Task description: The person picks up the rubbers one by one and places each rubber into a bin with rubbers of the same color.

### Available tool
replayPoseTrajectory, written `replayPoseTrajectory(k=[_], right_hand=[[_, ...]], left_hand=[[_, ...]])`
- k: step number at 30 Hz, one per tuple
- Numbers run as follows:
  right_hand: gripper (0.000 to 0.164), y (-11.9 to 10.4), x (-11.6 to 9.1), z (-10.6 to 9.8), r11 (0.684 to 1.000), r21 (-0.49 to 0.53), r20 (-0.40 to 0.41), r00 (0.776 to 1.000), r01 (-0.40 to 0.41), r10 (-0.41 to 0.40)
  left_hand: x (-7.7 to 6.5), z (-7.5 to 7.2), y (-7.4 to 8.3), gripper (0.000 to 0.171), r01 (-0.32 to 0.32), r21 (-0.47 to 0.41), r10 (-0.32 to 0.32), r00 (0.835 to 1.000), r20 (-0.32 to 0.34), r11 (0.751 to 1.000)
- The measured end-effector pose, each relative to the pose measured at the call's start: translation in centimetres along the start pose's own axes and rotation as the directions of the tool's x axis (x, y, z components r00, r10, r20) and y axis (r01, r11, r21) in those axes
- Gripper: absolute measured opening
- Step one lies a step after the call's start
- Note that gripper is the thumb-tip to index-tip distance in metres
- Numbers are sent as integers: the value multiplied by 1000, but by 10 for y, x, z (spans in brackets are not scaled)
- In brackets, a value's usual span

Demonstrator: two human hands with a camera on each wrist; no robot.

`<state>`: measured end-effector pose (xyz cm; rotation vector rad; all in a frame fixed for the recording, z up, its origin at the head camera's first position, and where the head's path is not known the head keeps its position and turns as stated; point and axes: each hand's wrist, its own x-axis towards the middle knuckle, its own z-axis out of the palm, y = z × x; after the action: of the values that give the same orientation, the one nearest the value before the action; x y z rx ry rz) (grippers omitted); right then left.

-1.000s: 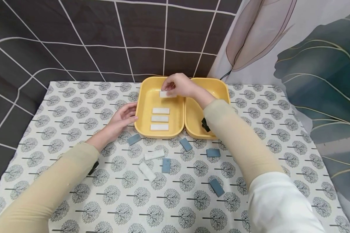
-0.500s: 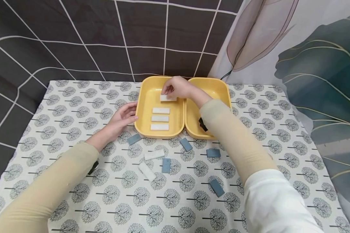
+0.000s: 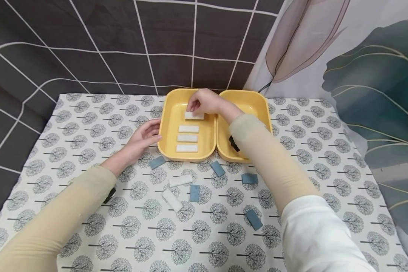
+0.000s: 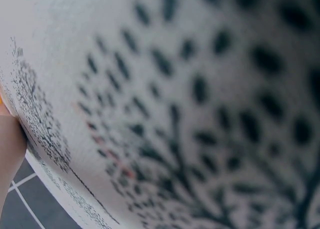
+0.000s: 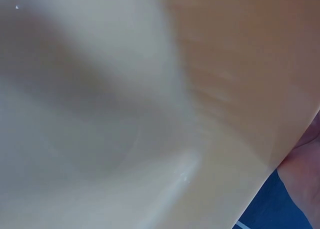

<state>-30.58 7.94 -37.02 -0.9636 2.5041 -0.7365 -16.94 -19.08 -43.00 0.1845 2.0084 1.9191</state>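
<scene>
In the head view, my right hand (image 3: 204, 102) pinches a white rectangular block (image 3: 194, 116) low inside the left half of the yellow box (image 3: 162, 145). Several more white blocks (image 3: 187, 138) lie there in a neat column, each crosswise and with small gaps between them. My left hand (image 3: 141, 140) rests at the box's left outer wall, fingers loosely extended and thumb near the rim. The right wrist view holds mostly a blurred pale surface, with part of the right hand (image 5: 302, 181) at its edge. Only patterned cloth and a sliver of the left hand (image 4: 10, 154) show in the left wrist view.
On the tree-print cloth (image 3: 122, 241) before the box lie two white blocks (image 3: 181, 180) and several blue blocks (image 3: 194, 193), scattered at different angles. The box's right half (image 3: 255, 99) sits under my right forearm. A dark gridded curtain (image 3: 115, 34) hangs behind.
My right hand has brought the white block slightly down, toward the column in the box. The left hand and the loose blocks stay where they were.
</scene>
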Motion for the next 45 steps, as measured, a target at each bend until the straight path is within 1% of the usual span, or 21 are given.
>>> replayPoseTrajectory(k=[13,19,31,36,45], right_hand=[[14,-2,12,10,999,13,36,999,36,-37],[14,-4,14,13,999,-2,50,998,42,-42],[14,-4,15,15,997,70,60,998,31,-36],[15,-3,15,15,998,61,77,996,29,-34],[16,-2,14,14,998,63,85,996,15,-21]], left_hand=[[-2,-2,-2,67,-12,-23,12,1000,-8,1000],[-3,-2,-1,67,-12,-27,11,1000,-12,1000],[-3,-2,-1,68,-7,-30,6,1000,-12,1000],[-3,-1,-1,68,-3,-35,2,1000,-12,999],[-2,0,-1,68,23,-29,-24,1000,-13,999]])
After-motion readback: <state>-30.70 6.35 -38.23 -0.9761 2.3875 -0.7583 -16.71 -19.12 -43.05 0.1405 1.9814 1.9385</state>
